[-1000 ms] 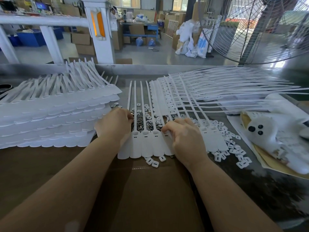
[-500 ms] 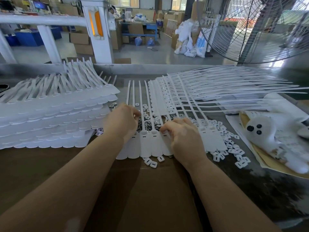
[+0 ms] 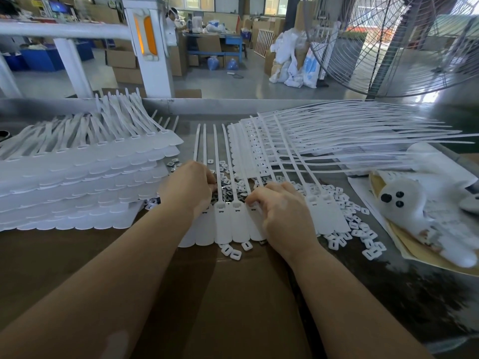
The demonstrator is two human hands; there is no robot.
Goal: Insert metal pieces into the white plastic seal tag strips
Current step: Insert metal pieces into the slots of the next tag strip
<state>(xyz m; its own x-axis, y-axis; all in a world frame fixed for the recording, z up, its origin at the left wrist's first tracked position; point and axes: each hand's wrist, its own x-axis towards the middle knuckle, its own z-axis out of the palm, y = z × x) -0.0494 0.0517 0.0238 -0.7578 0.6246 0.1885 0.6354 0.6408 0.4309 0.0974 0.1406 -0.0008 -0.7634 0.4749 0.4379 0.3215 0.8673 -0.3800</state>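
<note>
Several smooth white plastic seal tags [image 3: 233,224], flat paddles with slotted heads and thin tails, side by side on brown cardboard [image 3: 233,307]. Left hand [image 3: 190,189] curled among shiny metal pieces [image 3: 229,186]; right hand [image 3: 281,211] fingertips pinching a tag head. Small square white clips [image 3: 363,229] scattered alongside.

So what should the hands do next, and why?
Probably the right hand should press its piece into the slot of the tag strip under its fingertips, since its fingers are curled right at the slots. The left hand rests by the pile of metal pieces, seemingly picking another.
</note>
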